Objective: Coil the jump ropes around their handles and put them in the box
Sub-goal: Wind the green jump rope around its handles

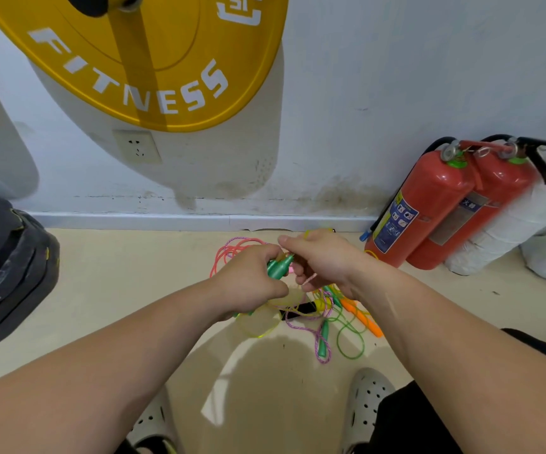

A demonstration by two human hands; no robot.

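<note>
Held green handles (278, 267) clamped in grip of left hand (248, 283) mid-frame, long axis pointing up-right at right hand (324, 263) pinching pink rope (309, 279).

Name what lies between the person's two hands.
Green handles, gripped by the left hand; the right hand pinches pink rope beside them. Head view.

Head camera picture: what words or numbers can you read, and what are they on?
"FITNESS": white letters on the yellow weight plate.
White mark near the plate's top edge: cut off, not readable.
Blue label on the left fire extinguisher: too small to read.
Grey label on the right fire extinguisher: blurred Chinese characters.
</note>
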